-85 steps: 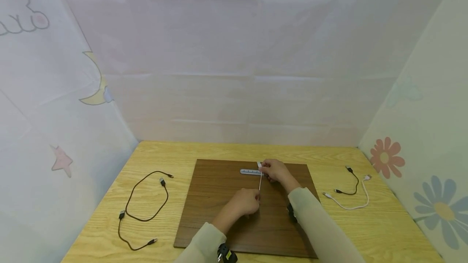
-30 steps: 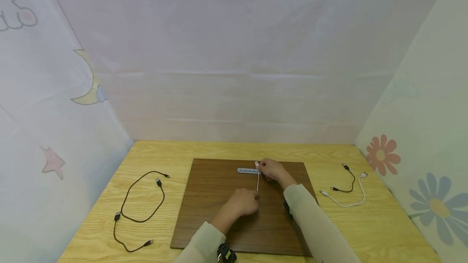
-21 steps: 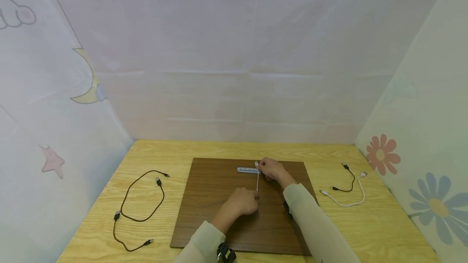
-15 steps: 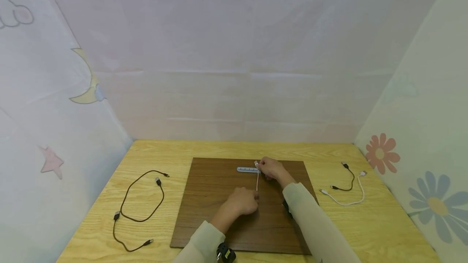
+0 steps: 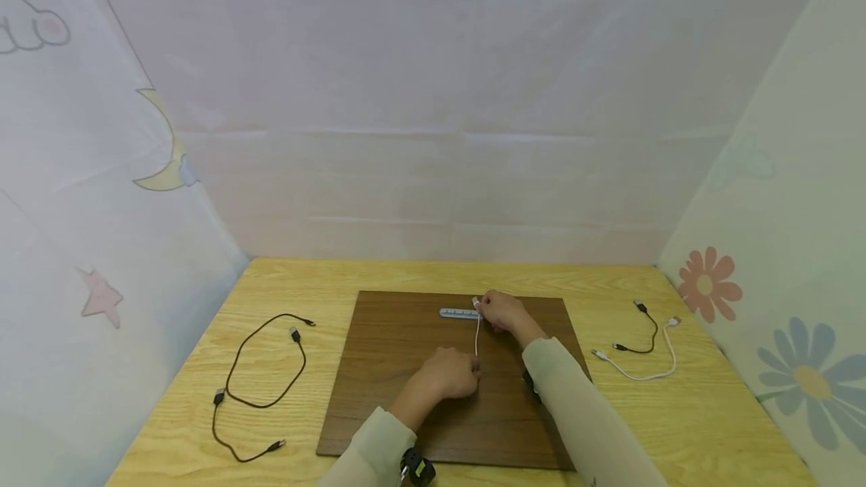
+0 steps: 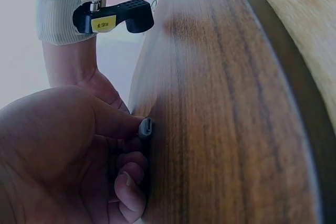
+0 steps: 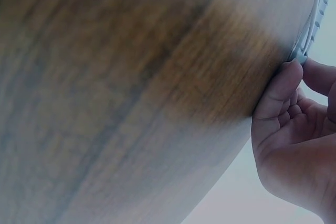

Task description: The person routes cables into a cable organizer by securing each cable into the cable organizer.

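Note:
A short white cable runs across the dark wooden board between the two hands. My left hand pinches its near end; in the left wrist view a small oval connector shows between thumb and fingers. My right hand holds the far part at the right end of a grey-blue slotted strip, and a white plug shows just beyond it. In the right wrist view, thumb and forefinger of the right hand meet at the strip's end, partly hiding it.
Two black cables lie on the yellow wooden table left of the board. Right of the board lie a small black cable and a white cable. Printed sheets stand around the table.
Compared with the earliest frame, the white plug beyond the right hand has tilted slightly to the left. Both hands keep nearly the same places and the cable remains between them.

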Available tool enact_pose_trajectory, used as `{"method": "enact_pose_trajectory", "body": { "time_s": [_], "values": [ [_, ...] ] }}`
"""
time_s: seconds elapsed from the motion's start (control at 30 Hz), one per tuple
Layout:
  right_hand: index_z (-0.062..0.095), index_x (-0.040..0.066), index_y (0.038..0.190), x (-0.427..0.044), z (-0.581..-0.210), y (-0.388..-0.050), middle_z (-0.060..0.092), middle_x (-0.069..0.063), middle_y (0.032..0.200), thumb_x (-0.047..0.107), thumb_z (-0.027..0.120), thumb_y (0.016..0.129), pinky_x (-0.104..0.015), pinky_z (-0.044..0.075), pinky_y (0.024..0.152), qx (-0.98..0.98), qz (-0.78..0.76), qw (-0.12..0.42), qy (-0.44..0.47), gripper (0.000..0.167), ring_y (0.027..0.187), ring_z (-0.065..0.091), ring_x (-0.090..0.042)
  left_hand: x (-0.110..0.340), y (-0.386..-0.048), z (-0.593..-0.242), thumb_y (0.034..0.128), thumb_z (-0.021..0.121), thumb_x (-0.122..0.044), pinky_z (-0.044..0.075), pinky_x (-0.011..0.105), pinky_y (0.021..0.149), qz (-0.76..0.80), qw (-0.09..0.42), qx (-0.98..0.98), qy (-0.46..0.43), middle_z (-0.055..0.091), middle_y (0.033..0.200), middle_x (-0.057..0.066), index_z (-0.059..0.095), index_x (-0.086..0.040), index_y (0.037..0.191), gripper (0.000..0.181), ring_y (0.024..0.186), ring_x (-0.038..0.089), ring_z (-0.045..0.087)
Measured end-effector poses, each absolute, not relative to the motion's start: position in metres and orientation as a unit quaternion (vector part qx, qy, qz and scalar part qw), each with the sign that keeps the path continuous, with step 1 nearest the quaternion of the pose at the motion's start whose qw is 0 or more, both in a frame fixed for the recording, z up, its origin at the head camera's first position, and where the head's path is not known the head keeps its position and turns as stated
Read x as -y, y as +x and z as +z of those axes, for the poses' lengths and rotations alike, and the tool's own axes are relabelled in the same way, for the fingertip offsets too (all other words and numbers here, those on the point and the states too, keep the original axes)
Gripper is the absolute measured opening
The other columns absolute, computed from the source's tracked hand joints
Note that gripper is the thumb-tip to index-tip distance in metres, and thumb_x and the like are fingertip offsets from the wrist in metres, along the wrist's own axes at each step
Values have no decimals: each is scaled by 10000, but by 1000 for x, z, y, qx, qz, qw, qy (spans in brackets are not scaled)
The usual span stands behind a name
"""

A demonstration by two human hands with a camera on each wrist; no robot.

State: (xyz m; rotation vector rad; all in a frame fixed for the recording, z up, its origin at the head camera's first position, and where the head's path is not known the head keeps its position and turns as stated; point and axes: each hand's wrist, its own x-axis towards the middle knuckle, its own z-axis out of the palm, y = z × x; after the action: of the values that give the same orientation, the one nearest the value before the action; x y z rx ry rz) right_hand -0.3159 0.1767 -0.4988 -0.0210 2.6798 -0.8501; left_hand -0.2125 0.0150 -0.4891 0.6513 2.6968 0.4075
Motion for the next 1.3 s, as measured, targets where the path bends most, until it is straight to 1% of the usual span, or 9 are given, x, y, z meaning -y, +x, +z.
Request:
{"method": "enact_pose_trajectory", "body": {
  "time_s": [0.23, 0.5, 0.6, 0.77, 0.87, 0.97, 1.07, 1.13, 1.3],
  "values": [
    [626, 83, 1006, -176, -498, -315, 567, -57, 741, 297, 502, 1070, -281, 495, 587, -941, -298, 158, -8, 255, 598, 524, -149, -12, -213, -492, 1014, 574, -289, 518, 420, 916, 137, 151, -945, 255, 744, 1044, 3, 739, -177, 1161, 248, 901, 180, 642],
    [604, 88, 982, -174, -499, -316, 556, -62, 745, 304, 486, 1077, -283, 469, 569, -943, -294, 156, -19, 263, 594, 532, -160, -9, -213, -491, 1026, 566, -296, 531, 383, 866, 136, 140, -946, 259, 739, 1011, -7, 729, -175, 1187, 259, 856, 157, 634],
    [599, 78, 982, -175, -499, -315, 550, -52, 734, 297, 492, 1075, -279, 456, 561, -943, -292, 156, -28, 261, 594, 533, -157, -9, -213, -491, 1028, 550, -299, 523, 350, 779, 130, 133, -946, 265, 699, 875, -21, 729, -179, 1022, 216, 771, 153, 595],
    [587, 65, 977, -180, -496, -311, 540, -44, 724, 286, 523, 1067, -269, 454, 567, -938, -302, 168, -34, 247, 604, 515, -150, -10, -213, -493, 1028, 538, -293, 445, 300, 624, 132, 126, -945, 273, 574, 692, -52, 609, -210, 791, 261, 644, 144, 515],
    [578, 51, 1043, -183, -491, -304, 591, -74, 825, 278, 563, 1052, -320, 506, 640, -937, -302, 171, -49, 228, 702, 567, -188, -11, -213, -495, 1028, 543, -287, 415, 294, 588, 136, 123, -945, 271, 554, 672, -50, 599, -205, 776, 270, 616, 143, 490],
    [572, 8, 1189, -186, -487, -294, 626, -158, 1096, 256, 613, 1026, -437, 535, 852, -942, -279, 165, -91, 300, 996, 625, -298, -11, -213, -496, 1029, 544, -295, 427, 296, 589, 131, 117, -945, 274, 579, 695, -38, 639, -199, 808, 260, 621, 145, 494],
    [524, -11, 1356, -190, -483, -281, 513, -241, 1371, 248, 659, 999, -547, 442, 1047, -946, -253, 158, -125, 461, 1288, 505, -408, -10, -213, -497, 1036, 539, -297, 436, 298, 583, 134, 123, -945, 272, 595, 705, -34, 663, -198, 834, 257, 621, 146, 502],
    [486, 3, 1424, -194, -482, -272, 452, -259, 1405, 256, 683, 984, -585, 428, 1055, -949, -240, 159, -130, 544, 1313, 474, -444, -9, -212, -496, 1037, 542, -291, 429, 297, 575, 140, 127, -945, 268, 586, 699, -42, 656, -200, 830, 253, 617, 145, 500],
    [504, 39, 1440, -205, -481, -253, 468, -206, 1289, 300, 745, 936, -584, 472, 981, -965, -179, 139, -130, 616, 1219, 512, -411, -9, -211, -496, 1033, 548, -277, 409, 294, 564, 141, 120, -944, 272, 557, 671, -43, 613, -201, 785, 268, 604, 147, 490]
  ]
}}
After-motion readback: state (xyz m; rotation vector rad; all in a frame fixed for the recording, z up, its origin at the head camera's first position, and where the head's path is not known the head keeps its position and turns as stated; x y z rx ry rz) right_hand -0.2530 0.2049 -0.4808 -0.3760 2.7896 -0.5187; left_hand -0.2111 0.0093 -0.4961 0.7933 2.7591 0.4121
